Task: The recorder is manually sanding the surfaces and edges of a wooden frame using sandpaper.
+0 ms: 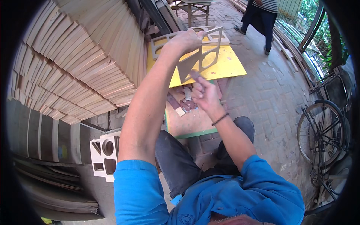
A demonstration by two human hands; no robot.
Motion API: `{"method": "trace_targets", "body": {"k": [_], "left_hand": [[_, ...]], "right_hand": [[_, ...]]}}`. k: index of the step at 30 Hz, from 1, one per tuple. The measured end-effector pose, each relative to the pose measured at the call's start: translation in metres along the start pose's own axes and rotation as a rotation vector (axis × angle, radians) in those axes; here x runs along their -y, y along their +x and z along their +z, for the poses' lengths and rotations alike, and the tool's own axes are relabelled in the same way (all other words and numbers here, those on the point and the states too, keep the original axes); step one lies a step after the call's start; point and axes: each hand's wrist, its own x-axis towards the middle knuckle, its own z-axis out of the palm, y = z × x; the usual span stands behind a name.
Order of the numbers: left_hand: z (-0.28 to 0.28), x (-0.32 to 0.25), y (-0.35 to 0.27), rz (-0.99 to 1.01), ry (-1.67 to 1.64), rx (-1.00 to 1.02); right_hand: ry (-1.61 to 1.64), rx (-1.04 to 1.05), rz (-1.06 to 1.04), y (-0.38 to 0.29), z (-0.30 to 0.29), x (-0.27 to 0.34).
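My left hand [187, 40] grips the upper edge of a thin wooden panel with shaped cutouts [199, 62], holding it tilted up over a yellow board [230, 60]. Close to the panel's lower edge, my right hand [204, 94] pinches a small brownish piece [195, 74], blurred, perhaps sandpaper. Behind the held panel, more cutout panels [225, 39] lie on the yellow board. Below the board's front edge, reddish-brown scraps and strips [188, 104] lie on a green-edged surface [194, 123].
Tall stacks of wooden boards [84, 64] rise at the left. More cutout panels [97, 157] stand at lower left. A bicycle [320, 132] is at the right. A person [264, 17] is on the brick paving at upper right, near a wooden stool [197, 8].
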Motion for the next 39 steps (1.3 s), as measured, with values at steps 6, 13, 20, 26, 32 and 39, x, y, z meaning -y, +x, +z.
{"method": "trace_targets", "body": {"k": [6, 13, 20, 26, 32, 39], "left_hand": [[-0.013, -0.004, -0.017, 0.251, 0.148, -0.005], [-0.003, 0.002, -0.001, 0.169, 0.145, 0.014], [-0.009, -0.002, -0.015, 0.076, 0.200, 0.072], [-0.026, -0.033, -0.029, -0.033, 0.217, 0.150], [-0.014, -0.020, -0.018, -0.076, 0.121, 0.100], [-0.002, -0.012, -0.021, -0.011, 0.105, 0.002]], "right_hand": [[-1.476, -0.102, -0.872, 0.005, 0.050, 0.038], [-2.170, -0.056, -0.917, 0.041, 0.043, 0.045], [-0.302, 0.130, -0.027, 0.037, 0.096, 0.030], [-0.276, 0.000, -0.174, 0.029, 0.105, 0.026], [-2.345, 0.185, -1.081, 0.036, 0.044, 0.029], [-2.972, 0.330, -1.232, 0.030, 0.067, 0.110]]}}
